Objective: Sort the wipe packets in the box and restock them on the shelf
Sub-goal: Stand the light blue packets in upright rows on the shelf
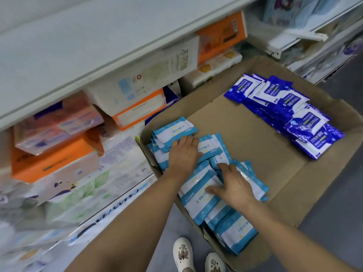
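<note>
A shallow cardboard box lies on the floor beside the shelf. Light-blue-and-white wipe packets are heaped along its near left side. Dark-blue-and-white wipe packets lie along its far right side. My left hand rests palm down on the light-blue packets at the box's left corner, fingers curled over one packet's edge. My right hand presses flat on the light-blue heap just right of it, fingers spread. Neither hand has lifted a packet.
The shelf at left holds orange, pink and white tissue packs under a grey shelf board. More shelving with goods stands at top right. My white shoes stand on the grey floor by the box's near edge.
</note>
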The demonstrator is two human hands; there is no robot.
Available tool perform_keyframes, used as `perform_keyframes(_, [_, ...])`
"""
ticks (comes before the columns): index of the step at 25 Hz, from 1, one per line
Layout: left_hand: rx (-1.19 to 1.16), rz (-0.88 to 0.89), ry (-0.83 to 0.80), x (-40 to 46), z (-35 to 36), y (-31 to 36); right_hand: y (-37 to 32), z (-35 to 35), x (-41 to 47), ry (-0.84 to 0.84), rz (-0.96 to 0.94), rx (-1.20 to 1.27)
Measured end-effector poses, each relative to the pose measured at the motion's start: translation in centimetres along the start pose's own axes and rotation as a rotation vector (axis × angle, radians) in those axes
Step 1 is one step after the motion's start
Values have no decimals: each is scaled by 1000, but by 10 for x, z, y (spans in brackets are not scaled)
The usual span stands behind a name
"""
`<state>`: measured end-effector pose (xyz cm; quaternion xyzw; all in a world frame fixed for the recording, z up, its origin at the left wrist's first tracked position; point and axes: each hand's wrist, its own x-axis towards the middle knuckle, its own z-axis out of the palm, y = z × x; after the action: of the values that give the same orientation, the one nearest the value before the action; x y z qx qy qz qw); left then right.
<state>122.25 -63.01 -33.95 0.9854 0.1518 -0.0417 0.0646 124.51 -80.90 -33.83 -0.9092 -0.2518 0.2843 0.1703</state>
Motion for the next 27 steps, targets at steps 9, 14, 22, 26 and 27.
perform_keyframes(9, [-114,-144,-297,35,-5,14,-1,7,3,-136,185,322])
perform_keyframes(14, [-755,-317,-183,-28,-36,-4,0,-15,-16,-289,225,709])
perform_keyframes(22, [-1161,-505,40,-151,-91,-11,-24,-69,-59,-186,37,864])
perform_keyframes(26, [-1184,-499,169,-184,-134,-18,-65,-99,-74,-137,-129,818])
perform_keyframes(27, [-1191,-492,204,-192,-146,-20,-77,-106,-78,-131,-173,815])
